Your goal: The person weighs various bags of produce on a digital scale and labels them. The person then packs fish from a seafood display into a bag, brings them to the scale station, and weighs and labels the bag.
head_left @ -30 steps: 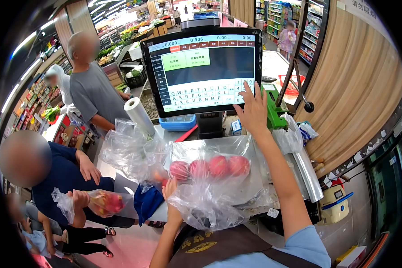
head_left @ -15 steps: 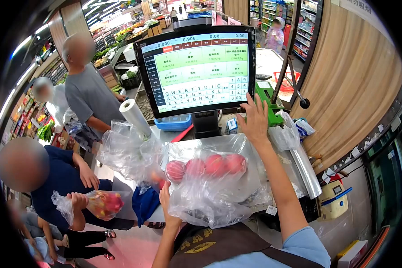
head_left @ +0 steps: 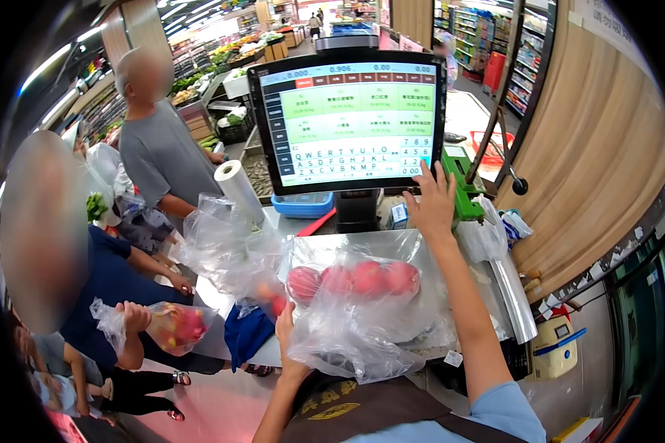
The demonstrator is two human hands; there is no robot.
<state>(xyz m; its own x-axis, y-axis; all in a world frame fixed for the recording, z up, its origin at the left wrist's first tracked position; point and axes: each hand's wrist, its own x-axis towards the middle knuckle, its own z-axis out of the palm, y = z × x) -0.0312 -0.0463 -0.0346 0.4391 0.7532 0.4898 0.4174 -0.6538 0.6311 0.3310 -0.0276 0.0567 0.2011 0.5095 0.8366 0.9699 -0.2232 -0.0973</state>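
My right hand (head_left: 432,205) is raised with its fingers apart at the lower right of the touchscreen (head_left: 347,122). One fingertip is at the number keys, where a key shows highlighted blue. My left hand (head_left: 291,343) is closed at the left edge of a clear plastic bag (head_left: 355,336); its grip is partly hidden. Several round red fruits (head_left: 369,278) lie in a row under the bag's film on the metal scale plate (head_left: 325,244). Left of them sits another crumpled clear bag (head_left: 225,240), with reddish fruit (head_left: 277,304) at its lower end.
A person in dark blue holds a bag of red-yellow fruit (head_left: 179,328) at the left. A person in grey (head_left: 155,151) stands behind. A plastic roll (head_left: 238,188), blue tray (head_left: 303,203), green device (head_left: 462,184) and blue cloth (head_left: 245,336) surround the scale.
The view has shifted, so the counter appears farther right. The on-screen product tiles differ, and a number key is highlighted. The person in dark blue has come closer. My left hand stays by the bag.
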